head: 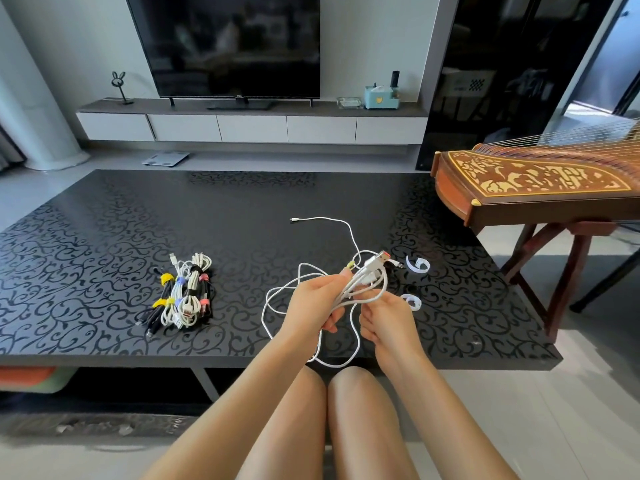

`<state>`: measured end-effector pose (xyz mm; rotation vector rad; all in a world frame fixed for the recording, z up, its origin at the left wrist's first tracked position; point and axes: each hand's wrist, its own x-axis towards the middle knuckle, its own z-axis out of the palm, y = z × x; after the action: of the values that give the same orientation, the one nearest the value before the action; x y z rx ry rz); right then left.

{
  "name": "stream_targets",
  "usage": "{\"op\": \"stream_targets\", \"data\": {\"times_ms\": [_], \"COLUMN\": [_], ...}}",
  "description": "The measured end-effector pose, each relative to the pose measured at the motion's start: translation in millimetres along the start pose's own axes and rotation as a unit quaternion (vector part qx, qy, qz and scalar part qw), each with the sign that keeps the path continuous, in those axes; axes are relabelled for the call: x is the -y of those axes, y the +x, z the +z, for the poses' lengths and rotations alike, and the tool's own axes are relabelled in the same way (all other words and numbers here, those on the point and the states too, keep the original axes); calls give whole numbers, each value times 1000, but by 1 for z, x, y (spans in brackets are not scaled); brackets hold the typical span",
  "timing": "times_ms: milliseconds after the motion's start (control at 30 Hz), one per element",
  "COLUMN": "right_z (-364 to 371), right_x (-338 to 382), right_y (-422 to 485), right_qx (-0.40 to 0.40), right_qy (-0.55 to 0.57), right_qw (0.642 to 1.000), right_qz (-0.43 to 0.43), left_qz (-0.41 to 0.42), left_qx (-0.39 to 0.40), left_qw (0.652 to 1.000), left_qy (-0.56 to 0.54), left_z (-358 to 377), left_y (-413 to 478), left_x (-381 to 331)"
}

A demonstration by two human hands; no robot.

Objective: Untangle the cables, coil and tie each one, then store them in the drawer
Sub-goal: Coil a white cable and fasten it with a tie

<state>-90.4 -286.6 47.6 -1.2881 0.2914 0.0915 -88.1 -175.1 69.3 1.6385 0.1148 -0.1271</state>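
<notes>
Head view, looking down past bare knees onto a black scroll-patterned table (138, 220). Held up over the near edge, right of centre: thin white charging cable (372, 289), partly gathered into loops, plug ends poking up past the fist. Left hand (317, 301) curled tight round the gathered loops. Right hand (382, 318) just beside it, thumb and fingers pinching one strand below the bunch. Rest of cable slack: big loose loops sagging to the tabletop and over the near edge toward the knees, plus one long tail running away across the table to a small plug (294, 220). Judged mid-coil, not yet tied. Left of the hands, well apart: pile of already coiled cables (183, 296), white and black, bound w/ yellow, blue and pink ties. Just right of the hands, flat on the table: two curled white strap ties (417, 265), unused. Drawer not identifiable; white drawer fronts (252, 128) under the TV across the room, poss. the place, cannot tell. Risks from here: slack loops crossing btwn the hands, so prob. knotting again w/ a hurried pull; loop off the table edge apt to catch on a knee; coil likely to spring open on releasing the right hand to reach for a tie, w/o a firm left-hand squeeze; far plug poss. whipping or scraping across the table w/ a fast reel-in.
</notes>
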Motion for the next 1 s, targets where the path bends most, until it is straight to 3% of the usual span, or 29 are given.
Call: {"op": "stream_targets", "data": {"times_ms": [133, 233, 400, 567, 733, 800, 867, 900, 1000], "right_z": [-4, -11, -17, -22, -20, -22, -26, -27, -31], "right_x": [-2, -4, 6, 21, 24, 28, 35, 40, 53], "right_y": [-14, -26, -34, -39, -45, -46, -47, -46, -40], "right_qx": [35, 48, 16, 132, 113, 69, -5, -21, 33], "right_qy": [11, 6, -62, -70, -211, -285, -375, -382, -317], "right_qw": [998, 992, 984, 969, 946, 917, 852, 839, 888], "right_qz": [-47, -117, -166, -197, -217, -272, -365, -388, -330], "left_qz": [57, 77, 93, 147, 172, 188, 210, 220, 233], "left_qx": [-111, -141, -171, -165, -132, -146, -163, -166, -143], "left_qw": [991, 983, 968, 953, 962, 955, 944, 941, 943], "left_qy": [51, 89, 160, 206, 165, 178, 196, 197, 192], "left_z": [5, 5, 11, 14, 15, 16, 18, 19, 20], "left_y": [3, 5, 5, 2, -2, -4, -7, -8, -10], "left_x": [1, 2, 6, 10, 6, 6, 6, 6, 4]}}
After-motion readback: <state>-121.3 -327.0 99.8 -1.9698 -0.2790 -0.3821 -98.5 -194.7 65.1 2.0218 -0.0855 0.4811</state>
